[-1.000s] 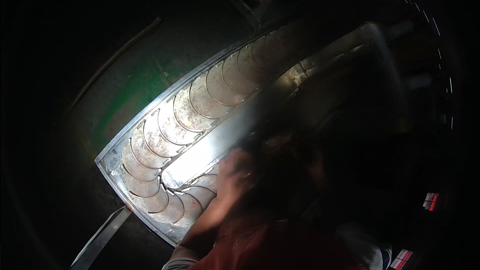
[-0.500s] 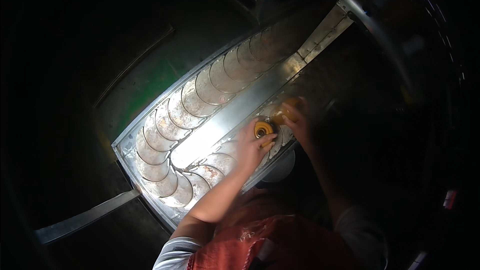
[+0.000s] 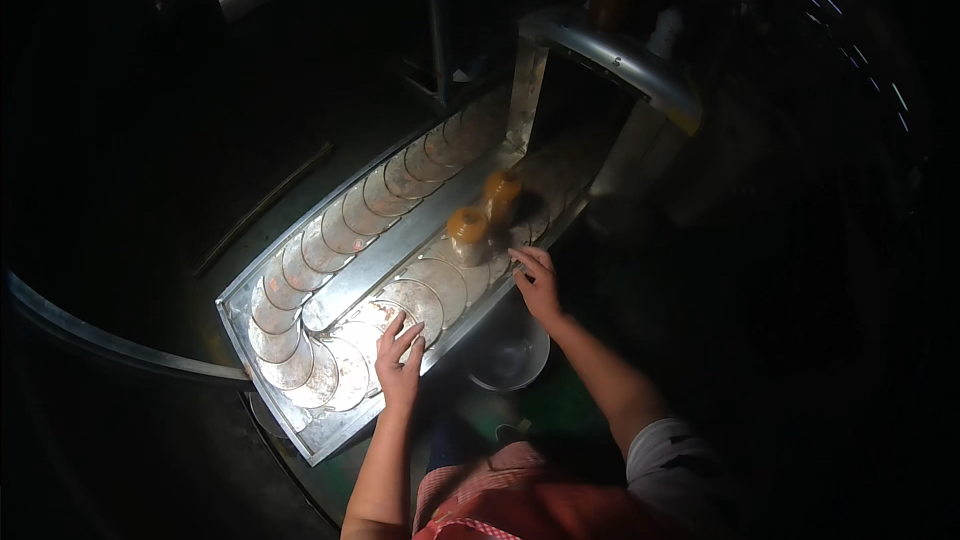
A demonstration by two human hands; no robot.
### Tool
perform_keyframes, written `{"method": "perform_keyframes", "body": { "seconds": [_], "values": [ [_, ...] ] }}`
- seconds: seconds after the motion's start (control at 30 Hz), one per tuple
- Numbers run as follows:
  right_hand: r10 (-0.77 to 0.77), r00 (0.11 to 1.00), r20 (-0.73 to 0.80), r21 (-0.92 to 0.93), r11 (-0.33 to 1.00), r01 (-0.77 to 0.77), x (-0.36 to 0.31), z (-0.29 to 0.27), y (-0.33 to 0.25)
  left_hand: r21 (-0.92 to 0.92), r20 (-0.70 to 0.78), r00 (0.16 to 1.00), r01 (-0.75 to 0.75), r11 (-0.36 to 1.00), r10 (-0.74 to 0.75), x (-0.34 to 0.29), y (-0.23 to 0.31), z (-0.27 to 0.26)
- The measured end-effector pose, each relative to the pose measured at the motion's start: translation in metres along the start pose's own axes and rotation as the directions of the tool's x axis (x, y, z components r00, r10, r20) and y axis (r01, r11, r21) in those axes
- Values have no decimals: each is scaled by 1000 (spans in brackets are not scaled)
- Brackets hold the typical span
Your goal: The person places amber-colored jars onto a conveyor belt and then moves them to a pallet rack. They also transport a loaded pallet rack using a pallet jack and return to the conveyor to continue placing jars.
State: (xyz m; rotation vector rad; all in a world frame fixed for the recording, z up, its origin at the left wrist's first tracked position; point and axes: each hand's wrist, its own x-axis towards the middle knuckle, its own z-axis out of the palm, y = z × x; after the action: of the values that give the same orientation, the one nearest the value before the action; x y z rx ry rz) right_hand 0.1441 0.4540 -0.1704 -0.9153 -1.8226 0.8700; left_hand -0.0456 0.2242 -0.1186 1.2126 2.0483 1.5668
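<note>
Two orange-yellow rounded pieces with narrower tops stand upright on the round plates of a conveyor; the nearer piece (image 3: pixel 467 227) is slightly left of the farther piece (image 3: pixel 502 192). Their exact kind is unclear in the dim light. My right hand (image 3: pixel 538 285) is just right of the nearer piece, over the conveyor's near edge, its fingers apart and nothing in them. Down to the left, my left hand (image 3: pixel 400 365) hovers by the brightly lit plates (image 3: pixel 413 302), fingers spread and holding nothing.
The overlapping plates bend round in a U inside a metal tray rim (image 3: pixel 283 432). A metal strip (image 3: pixel 395 245) divides the two runs. At the far end rises a metal arch (image 3: pixel 610 55). A translucent bowl (image 3: pixel 510 358) sits below the near edge; a curved rail (image 3: pixel 120 345) lies left.
Both hands have let go of the orange-yellow pieces, which now stand on the plates. My left hand has moved down and left, my right hand nearer to me. The view has shifted.
</note>
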Motion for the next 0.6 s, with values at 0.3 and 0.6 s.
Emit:
{"method": "perform_keyframes", "body": {
  "seconds": [0.3, 0.6],
  "values": [
    [277, 720, 636, 15, 929, -370, -233, 0, -104, -371, -334, 561, 660, 653, -757, -313, -12, -186],
    [154, 145, 977, -56, 850, -525, -384, 218, -234, -684, -594, -20, 539, 492, -804, -573, -98, -335]
  ]
}}
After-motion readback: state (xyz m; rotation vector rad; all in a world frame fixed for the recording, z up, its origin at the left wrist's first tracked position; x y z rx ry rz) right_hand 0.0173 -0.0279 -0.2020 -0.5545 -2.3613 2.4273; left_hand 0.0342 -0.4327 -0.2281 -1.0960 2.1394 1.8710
